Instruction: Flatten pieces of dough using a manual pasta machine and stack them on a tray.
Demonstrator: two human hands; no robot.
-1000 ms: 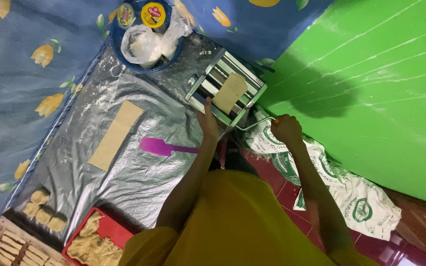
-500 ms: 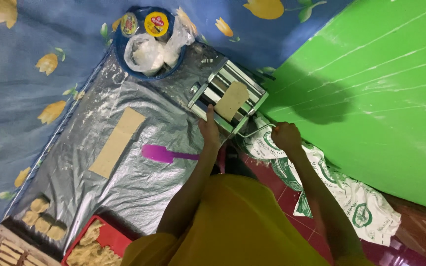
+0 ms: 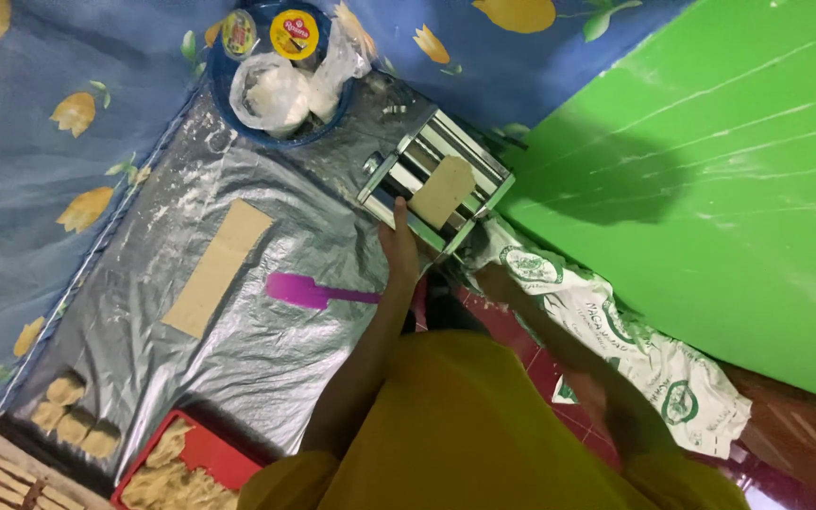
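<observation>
Left hand [image 3: 399,247] rests flat against the near side of the metal pasta roller [image 3: 436,187], holding nothing; right hand [image 3: 501,281] blurred, grip unclear

Left hand [image 3: 399,247] rests against the near edge of the metal pasta roller [image 3: 436,184], a pale dough sheet [image 3: 442,191] lying across the top of the rollers. Right hand [image 3: 495,280] is blurred just beside the roller's right end; grip unclear. Left of the roller, a purple spatula [image 3: 309,291] lies on the silver foil sheet [image 3: 266,349], a long dough strip [image 3: 217,267] farther left. Beyond the roller sits a blue bowl [image 3: 280,137] holding bags. Well below-left, a red tray [image 3: 202,453] holds cut dough.
</observation>
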